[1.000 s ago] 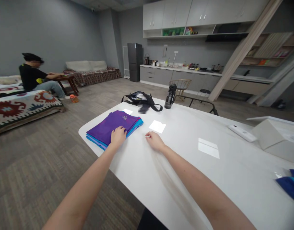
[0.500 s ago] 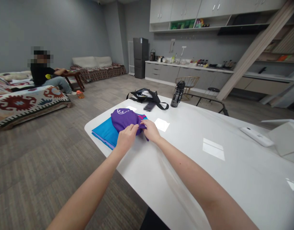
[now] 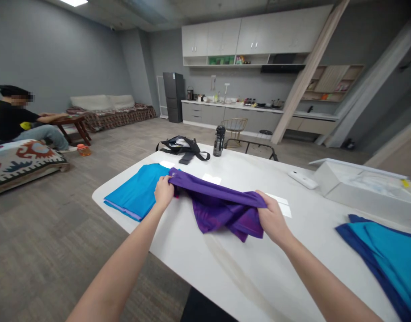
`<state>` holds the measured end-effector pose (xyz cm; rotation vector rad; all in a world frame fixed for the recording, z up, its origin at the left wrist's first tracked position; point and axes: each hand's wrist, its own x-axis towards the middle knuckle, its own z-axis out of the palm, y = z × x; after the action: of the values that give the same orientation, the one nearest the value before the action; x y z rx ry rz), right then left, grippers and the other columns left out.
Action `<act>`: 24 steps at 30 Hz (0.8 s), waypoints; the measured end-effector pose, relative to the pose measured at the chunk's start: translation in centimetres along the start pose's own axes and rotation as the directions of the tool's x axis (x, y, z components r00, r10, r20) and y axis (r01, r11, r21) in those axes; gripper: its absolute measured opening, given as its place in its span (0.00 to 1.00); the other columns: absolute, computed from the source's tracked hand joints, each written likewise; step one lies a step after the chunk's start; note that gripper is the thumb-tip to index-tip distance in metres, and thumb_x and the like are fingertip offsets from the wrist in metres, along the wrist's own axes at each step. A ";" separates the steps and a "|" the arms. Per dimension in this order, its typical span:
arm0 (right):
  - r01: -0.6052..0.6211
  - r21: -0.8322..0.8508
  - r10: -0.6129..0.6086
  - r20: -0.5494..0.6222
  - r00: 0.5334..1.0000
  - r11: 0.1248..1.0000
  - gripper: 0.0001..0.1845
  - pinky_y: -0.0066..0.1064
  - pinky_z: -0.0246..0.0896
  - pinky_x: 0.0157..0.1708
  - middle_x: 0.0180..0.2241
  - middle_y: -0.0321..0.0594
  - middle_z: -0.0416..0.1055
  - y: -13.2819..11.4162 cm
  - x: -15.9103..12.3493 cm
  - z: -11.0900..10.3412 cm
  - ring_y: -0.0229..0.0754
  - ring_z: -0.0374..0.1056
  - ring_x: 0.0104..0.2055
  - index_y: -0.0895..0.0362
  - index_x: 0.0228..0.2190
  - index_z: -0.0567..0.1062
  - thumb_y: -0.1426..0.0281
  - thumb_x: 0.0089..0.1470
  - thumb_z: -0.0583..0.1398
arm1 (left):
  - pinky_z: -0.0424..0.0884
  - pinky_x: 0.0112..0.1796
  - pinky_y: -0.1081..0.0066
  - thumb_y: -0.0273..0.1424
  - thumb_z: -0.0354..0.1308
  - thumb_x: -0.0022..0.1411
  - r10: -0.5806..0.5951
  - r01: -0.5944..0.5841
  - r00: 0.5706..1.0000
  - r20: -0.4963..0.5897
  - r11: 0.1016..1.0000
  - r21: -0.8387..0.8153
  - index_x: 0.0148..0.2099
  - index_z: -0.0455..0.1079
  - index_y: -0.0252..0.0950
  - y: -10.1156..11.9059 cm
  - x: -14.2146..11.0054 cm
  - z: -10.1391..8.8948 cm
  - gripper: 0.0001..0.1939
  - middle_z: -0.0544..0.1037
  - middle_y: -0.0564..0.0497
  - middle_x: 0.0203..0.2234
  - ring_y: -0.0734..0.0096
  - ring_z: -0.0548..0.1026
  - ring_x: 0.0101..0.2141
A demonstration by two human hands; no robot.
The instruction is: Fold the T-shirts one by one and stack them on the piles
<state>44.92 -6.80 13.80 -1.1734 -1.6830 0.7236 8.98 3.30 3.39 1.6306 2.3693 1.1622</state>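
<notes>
A purple cloth garment stretches between my two hands above the white table, its lower folds hanging down; its exact kind does not show. My left hand is closed on its left end, close beside a folded blue cloth with a lilac edge that lies at the table's left corner. My right hand grips the other end, out over the middle of the table. A bit of pink shows under the purple cloth near my left hand.
A black bag and a dark bottle stand at the far edge. On the right lie a white device, a white box and a blue garment. A person sits at the far left.
The purple cloth has come off the blue pile and is spread out to the right, my right hand drawing one end away. The view has turned right, bringing another blue garment into sight.
</notes>
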 end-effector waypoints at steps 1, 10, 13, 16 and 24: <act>-0.022 -0.044 0.018 -0.072 0.997 0.999 0.08 0.30 0.56 0.31 0.26 0.33 0.68 0.9 -1.1 -2.3 0.41 0.62 0.30 0.54 0.26 0.70 0.67 0.53 0.54 | 0.70 0.45 0.63 0.24 0.47 0.63 0.008 -0.007 1.000 0.015 0.997 -0.079 0.51 0.73 0.38 1.2 -0.1 0.6 0.18 0.76 0.42 0.47 0.55 0.75 0.47; -0.295 -0.448 0.174 -0.292 0.941 0.844 0.19 0.39 0.66 0.39 0.41 0.42 0.73 10.6 -9.6 -14.1 0.48 0.71 0.39 0.54 0.41 0.73 0.63 0.46 0.63 | 0.70 0.45 0.68 0.26 0.52 0.58 0.595 -0.437 0.789 0.154 0.720 -0.539 0.42 0.76 0.39 18.8 -5.2 1.6 0.14 0.82 0.51 0.37 0.63 0.77 0.40; -0.145 -0.350 0.102 -0.137 0.985 0.926 0.40 0.47 0.62 0.56 0.62 0.47 0.60 9.6 -10.5 -12.1 0.53 0.61 0.61 0.49 0.62 0.62 0.63 0.49 0.65 | 0.70 0.48 0.67 0.23 0.53 0.54 0.786 -0.535 0.555 0.272 0.588 -0.607 0.42 0.77 0.40 24.7 -8.8 1.4 0.16 0.82 0.51 0.38 0.63 0.77 0.41; -0.100 -0.158 0.087 -0.089 0.992 0.982 0.50 0.46 0.64 0.55 0.67 0.46 0.52 7.7 -9.0 -9.5 0.53 0.57 0.65 0.45 0.67 0.53 0.62 0.48 0.68 | 0.71 0.47 0.67 0.21 0.54 0.51 0.846 -0.467 0.396 0.356 0.520 -0.715 0.44 0.77 0.39 29.0 -12.7 1.5 0.20 0.81 0.51 0.39 0.64 0.77 0.42; -0.134 0.139 0.156 -0.166 0.974 0.981 0.13 0.37 0.68 0.44 0.36 0.39 0.80 8.1 -4.6 -10.1 0.47 0.73 0.40 0.57 0.38 0.81 0.66 0.53 0.60 | 0.67 0.56 0.59 0.35 0.62 0.60 0.805 -0.031 0.448 0.389 0.449 -0.893 0.64 0.64 0.41 27.8 -16.0 2.6 0.30 0.69 0.42 0.60 0.60 0.72 0.55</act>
<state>57.76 -8.42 9.26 -1.2419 -1.3950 0.7810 39.12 -3.74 12.15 1.8547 0.5676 0.9367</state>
